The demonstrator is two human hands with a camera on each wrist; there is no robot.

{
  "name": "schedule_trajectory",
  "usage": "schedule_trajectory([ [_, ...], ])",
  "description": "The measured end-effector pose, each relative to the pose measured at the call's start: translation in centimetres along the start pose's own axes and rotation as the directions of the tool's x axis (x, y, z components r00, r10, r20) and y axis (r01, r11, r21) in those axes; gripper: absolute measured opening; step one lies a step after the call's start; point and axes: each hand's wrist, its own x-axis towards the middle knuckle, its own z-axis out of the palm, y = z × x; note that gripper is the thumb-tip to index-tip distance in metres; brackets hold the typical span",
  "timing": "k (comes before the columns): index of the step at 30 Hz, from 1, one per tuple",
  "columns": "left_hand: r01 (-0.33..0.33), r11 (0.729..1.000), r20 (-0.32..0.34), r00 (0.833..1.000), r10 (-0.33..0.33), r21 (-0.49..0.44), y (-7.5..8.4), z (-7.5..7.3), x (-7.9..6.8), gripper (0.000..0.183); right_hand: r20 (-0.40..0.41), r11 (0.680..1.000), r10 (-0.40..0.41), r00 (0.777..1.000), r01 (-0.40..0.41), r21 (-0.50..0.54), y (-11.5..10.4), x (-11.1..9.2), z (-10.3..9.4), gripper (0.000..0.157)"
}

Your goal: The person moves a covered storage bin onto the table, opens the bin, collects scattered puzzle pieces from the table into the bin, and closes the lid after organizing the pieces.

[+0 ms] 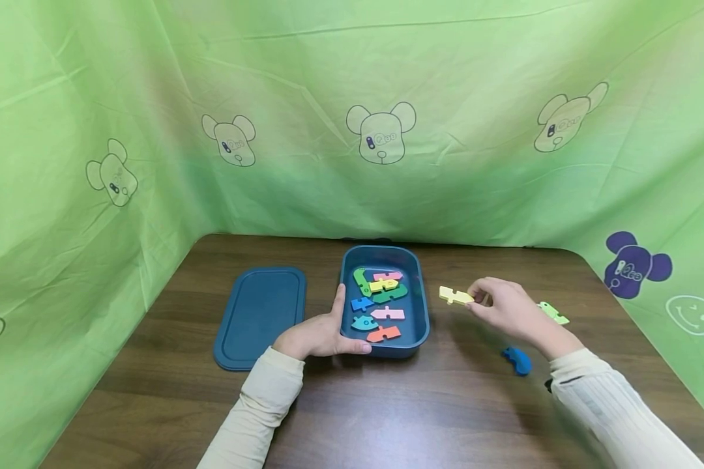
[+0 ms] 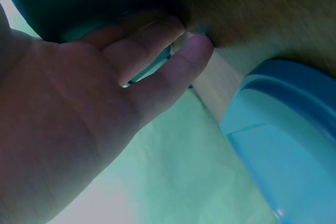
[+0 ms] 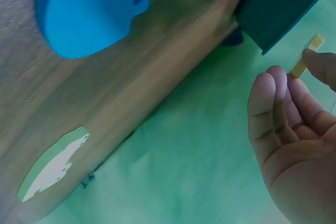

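Observation:
My right hand (image 1: 509,311) pinches a pale yellow puzzle piece (image 1: 453,296) with a pointed end and notched edges, held to the right of the box. In the right wrist view, that yellow piece (image 3: 299,68) sits between thumb and fingertip. Against the near left corner of a dark blue box (image 1: 424,312) rests my left hand (image 1: 321,333), its index finger straight along the left side and its thumb along the front rim. Inside the box lie several flat puzzle pieces, among them a pink piece (image 1: 390,314), an orange piece (image 1: 384,334) and a green piece (image 1: 394,294).
A dark blue lid (image 1: 261,319) lies left of the box. On the right, a blue curved piece (image 1: 519,361) lies near my right forearm, and a light green piece (image 1: 554,312) is partly behind my wrist. Green printed cloth (image 1: 305,195) hangs around the table.

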Motion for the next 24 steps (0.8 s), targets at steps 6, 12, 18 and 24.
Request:
schedule_trajectory([
  [6, -0.006, 1.000, -0.002, 1.000, 0.006, 0.000, 0.1, -0.1, -0.1, 0.132, 0.034, 1.000, 0.003, 0.999, -0.003, 0.000, -0.7, 0.8, 0.2, 0.010],
  [12, -0.002, 1.000, -0.001, 1.000, 0.002, 0.008, 0.0, 0.0, 0.0, 0.132, 0.070, 1.000, 0.018, 0.997, -0.018, 0.005, -1.3, 1.6, 0.3, 0.009],
  [18, -0.022, 1.000, 0.005, 1.000, 0.022, -0.005, -0.2, -0.1, 0.1, 0.131, 0.080, 1.000, 0.013, 0.997, -0.014, 0.005, -1.7, 2.4, 0.7, 0.008],
  [24, -0.022, 1.000, 0.005, 1.000, 0.022, 0.002, -0.2, -0.1, 0.2, 0.132, 0.092, 1.000, 0.010, 0.996, -0.010, 0.004, -2.1, 3.3, 1.2, 0.008],
])
